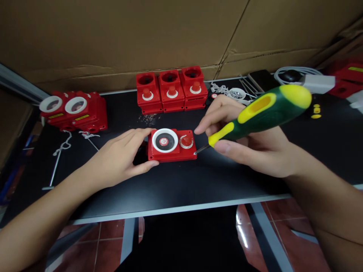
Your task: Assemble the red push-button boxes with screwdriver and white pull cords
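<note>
A red box (172, 155) with a white-ringed round window (165, 140) and a red knob (186, 141) lies on the black table in the head view. My left hand (124, 156) is closed around its left end, thumb at the front edge and fingers at the back. In my right hand (249, 151) is a screwdriver (263, 111) with a green and yellow handle, held tilted between thumb and fingers. Its tip meets the box's front right corner, by a screw hole; whether it sits in a screw head is too small to tell.
Three similar red boxes (171, 92) without white rings stand in a row behind. Two red units (85, 111) with white rings are at the left, near a T-shaped metal rod (56, 166). Yellow pieces (316, 110) and a white cable (297, 70) lie at the right. Cardboard (127, 37) walls the back.
</note>
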Demonstrator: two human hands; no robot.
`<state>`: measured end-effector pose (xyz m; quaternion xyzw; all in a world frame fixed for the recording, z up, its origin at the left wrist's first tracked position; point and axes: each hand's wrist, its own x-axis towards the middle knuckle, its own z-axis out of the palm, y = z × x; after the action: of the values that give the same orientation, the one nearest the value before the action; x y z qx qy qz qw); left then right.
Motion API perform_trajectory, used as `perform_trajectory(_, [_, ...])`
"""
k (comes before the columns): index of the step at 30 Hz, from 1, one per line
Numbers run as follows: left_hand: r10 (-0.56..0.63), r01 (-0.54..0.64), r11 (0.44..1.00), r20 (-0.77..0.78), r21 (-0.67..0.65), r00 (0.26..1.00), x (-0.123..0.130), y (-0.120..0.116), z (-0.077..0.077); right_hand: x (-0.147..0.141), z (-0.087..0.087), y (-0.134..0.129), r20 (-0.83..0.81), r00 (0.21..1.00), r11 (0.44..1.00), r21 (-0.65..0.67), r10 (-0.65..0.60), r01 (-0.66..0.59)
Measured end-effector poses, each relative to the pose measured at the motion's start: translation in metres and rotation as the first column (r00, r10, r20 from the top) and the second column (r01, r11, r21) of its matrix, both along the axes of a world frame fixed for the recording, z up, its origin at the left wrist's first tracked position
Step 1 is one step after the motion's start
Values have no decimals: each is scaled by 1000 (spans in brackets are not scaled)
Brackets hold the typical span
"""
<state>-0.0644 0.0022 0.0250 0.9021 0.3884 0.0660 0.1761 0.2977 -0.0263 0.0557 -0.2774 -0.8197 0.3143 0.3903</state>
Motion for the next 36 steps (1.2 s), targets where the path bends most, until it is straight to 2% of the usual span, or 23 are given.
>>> perform_trajectory(2, [0,0,1000,1,-4,1000,0,0,1,0,0,2,33,999,1000,-5,-14,14])
perform_trajectory(7, [9,-9,1000,-3,-7,1000,-1,0,1,5,-4,4,0,1000,995,103,-18,18])
perform_trajectory(13, [-4,4,1000,17,0,1000,0,-1,0,2,-8,-7,-144,976,986,-62,-164,156])
perform_trajectory(15, [0,0,1000,17,-2,1000,1,-1,1,0,-6,-11,-180,973,986,-104,-145,128])
perform_trajectory(19, [13,-13,1000,5,-16,1000,2,0,0,-2,-3,-10,-136,990,992,-123,-42,25])
perform_trajectory(25, [12,-12,1000,-6,-9,1000,1,0,1,1,-11,4,-1,996,996,32,-88,88])
perform_trajectory(29, [11,-11,1000,-2,-13,1000,2,-1,2,3,-13,4,-24,992,989,85,-120,122])
perform_trajectory(32, [16,-16,1000,1,-11,1000,1,0,1,0,-11,-2,-64,988,989,33,-143,146])
perform_trajectory(36, [21,-21,1000,5,-7,1000,0,0,0,-1,-8,-5,-44,996,997,-17,-79,79])
